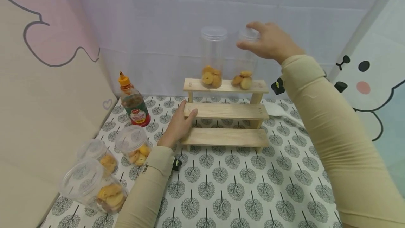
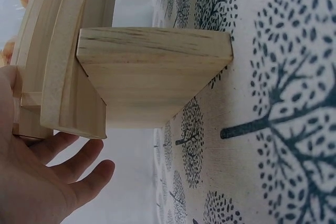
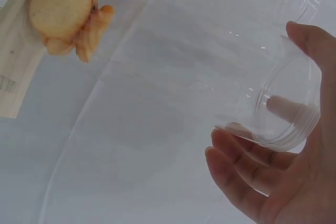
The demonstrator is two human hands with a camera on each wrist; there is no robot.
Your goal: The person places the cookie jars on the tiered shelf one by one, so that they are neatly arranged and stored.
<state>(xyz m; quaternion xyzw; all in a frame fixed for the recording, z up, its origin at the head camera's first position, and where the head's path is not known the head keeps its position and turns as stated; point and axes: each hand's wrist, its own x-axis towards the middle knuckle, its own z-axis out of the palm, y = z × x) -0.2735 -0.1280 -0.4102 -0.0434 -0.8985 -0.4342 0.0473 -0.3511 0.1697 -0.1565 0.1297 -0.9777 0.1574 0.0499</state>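
Note:
A three-tier wooden shelf rack (image 1: 226,111) stands on the cloth. My left hand (image 1: 178,125) holds its left end by the middle tier. In the left wrist view, fingers (image 2: 86,169) of that hand curl at the wooden end. Two tall clear jars of cookies stand on the top tier. My right hand (image 1: 269,41) is around the lidded top of the right jar (image 1: 245,61); the left jar (image 1: 213,52) stands beside it. From the right wrist, the thumb and fingers show on opposite sides of the jar's clear lid (image 3: 286,114), cookies (image 3: 60,6) at its far end.
At the left are a sauce bottle (image 1: 135,105) with an orange cap and three clear cookie jars, one a short jar (image 1: 131,140), another a larger jar (image 1: 85,182) tilted near the front. A white spoon (image 1: 275,109) lies behind the rack's right end. Curtains hang behind.

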